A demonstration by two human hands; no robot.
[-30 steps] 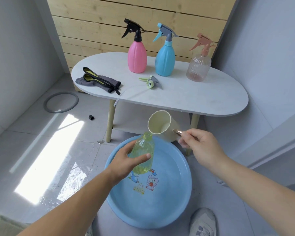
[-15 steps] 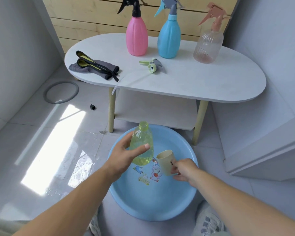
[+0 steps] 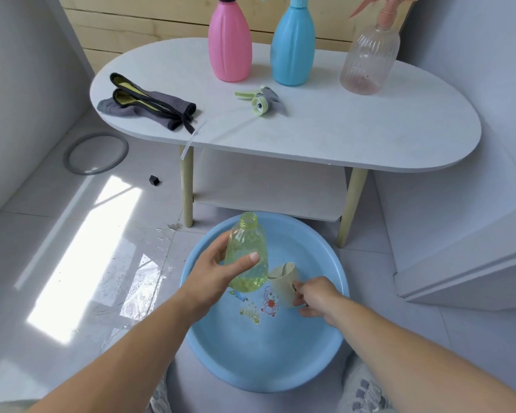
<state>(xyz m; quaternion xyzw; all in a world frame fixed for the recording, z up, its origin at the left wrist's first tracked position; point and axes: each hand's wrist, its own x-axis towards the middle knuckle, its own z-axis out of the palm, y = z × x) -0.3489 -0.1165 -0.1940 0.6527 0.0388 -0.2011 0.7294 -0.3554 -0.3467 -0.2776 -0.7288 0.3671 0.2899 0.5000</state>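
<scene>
My left hand grips a clear yellow-green bottle with no cap, upright over a blue basin on the floor. Liquid fills its lower part. My right hand holds a beige cup by its handle, low inside the basin, right beside the bottle's base. The cup tilts with its mouth up and toward the bottle. A cartoon sticker shows on the basin's bottom.
A white oval table stands behind the basin with pink, blue and clear spray bottles, a loose green spray head with tube, and a grey cloth. A grey ring lies on the wet floor at left.
My right hand brought the cup down from the bottle's mouth into the basin. The bottle stayed in my left hand. My view tilted down and closer.
</scene>
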